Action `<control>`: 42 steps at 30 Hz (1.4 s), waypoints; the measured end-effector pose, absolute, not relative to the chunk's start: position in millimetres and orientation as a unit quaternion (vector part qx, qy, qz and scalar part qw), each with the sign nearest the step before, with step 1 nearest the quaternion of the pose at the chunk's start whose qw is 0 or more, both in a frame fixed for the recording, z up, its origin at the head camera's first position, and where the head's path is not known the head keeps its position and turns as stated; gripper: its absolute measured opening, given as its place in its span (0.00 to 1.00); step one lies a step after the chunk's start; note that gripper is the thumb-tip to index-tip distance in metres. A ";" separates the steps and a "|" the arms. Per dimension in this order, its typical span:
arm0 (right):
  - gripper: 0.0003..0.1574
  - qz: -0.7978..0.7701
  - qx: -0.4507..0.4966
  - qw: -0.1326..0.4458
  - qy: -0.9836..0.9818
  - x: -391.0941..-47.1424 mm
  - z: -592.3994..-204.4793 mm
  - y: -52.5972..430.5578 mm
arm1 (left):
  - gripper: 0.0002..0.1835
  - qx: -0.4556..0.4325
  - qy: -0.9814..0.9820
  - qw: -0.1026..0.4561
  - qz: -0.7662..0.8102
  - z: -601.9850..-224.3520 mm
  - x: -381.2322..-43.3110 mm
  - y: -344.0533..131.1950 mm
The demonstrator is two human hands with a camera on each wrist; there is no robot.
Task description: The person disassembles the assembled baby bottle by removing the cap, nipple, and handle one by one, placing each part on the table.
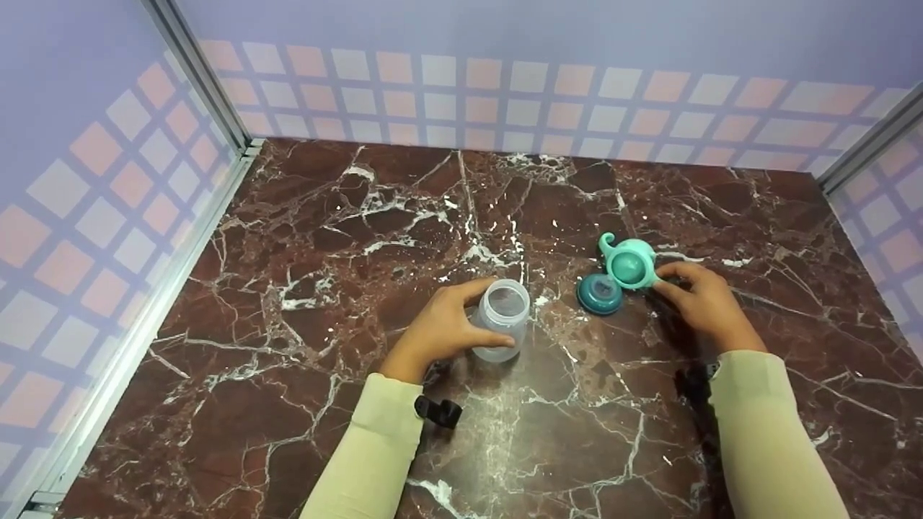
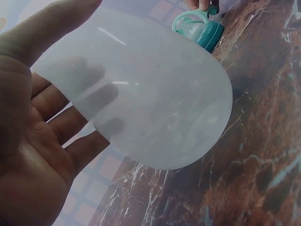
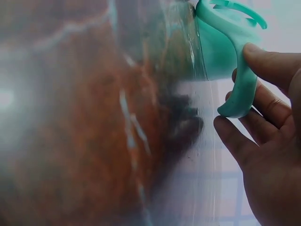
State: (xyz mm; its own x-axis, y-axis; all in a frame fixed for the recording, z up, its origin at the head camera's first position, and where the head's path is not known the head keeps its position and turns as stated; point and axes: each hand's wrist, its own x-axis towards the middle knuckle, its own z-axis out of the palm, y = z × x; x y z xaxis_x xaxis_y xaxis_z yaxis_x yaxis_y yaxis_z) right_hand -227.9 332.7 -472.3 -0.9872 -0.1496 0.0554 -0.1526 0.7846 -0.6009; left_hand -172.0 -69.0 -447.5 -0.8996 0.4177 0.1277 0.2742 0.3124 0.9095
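Note:
In the head view my left hand (image 1: 445,322) grips a translucent baby bottle (image 1: 500,333) round its side, thumb on the near side and fingers behind. The bottle's mouth is uncovered and faces up. Further right, my right hand (image 1: 705,297) pinches one curved arm of a mint-green two-handled bottle holder (image 1: 636,250); the right wrist view shows thumb and fingers on that handle (image 3: 243,92). Against the holder's near left side sits a dark teal collar (image 1: 597,301) with what looks like a clear teat. The left wrist view shows the bottle (image 2: 160,94) large, fingers visible through its wall.
A brown marbled tabletop (image 1: 346,288) with white veins lies under everything. Purple panels with pink and white squares (image 1: 483,74) stand behind and at both sides, joined by metal posts (image 1: 202,72). A black strap (image 1: 438,412) sits at my left sleeve.

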 end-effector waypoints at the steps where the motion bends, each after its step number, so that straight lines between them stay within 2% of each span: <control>1: 0.20 0.317 0.080 0.001 -0.945 -228.1 -472.2 332.8 | 0.44 0.214 0.807 0.066 0.547 -447.4 -171.7 -69.0; 42: 0.24 0.288 0.089 0.015 -0.953 -227.0 -471.7 332.5 | 0.44 0.219 0.808 0.069 0.543 -445.2 -171.6 -67.9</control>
